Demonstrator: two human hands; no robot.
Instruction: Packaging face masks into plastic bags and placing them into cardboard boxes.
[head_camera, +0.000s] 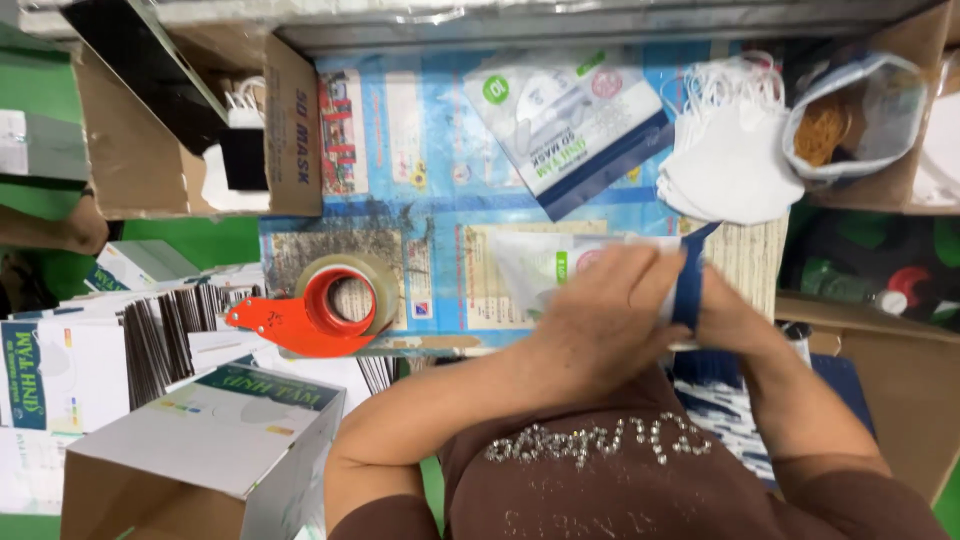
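Gripping mask pouch (560, 268), both hands (660, 320)

Both hands together at centre, L hand (610, 315) fingers curled shut, R hand (735, 320) pinching — forearms converging

Worktable (440, 200) covered in printed blue sheets, green floor (200, 242) beside

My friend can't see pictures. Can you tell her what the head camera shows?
Two hands, the left hand and right hand, hold a flat pouch with a dark blue edge over a table. Nearby lie an orange tape dispenser, a pile of white masks and another pouch.
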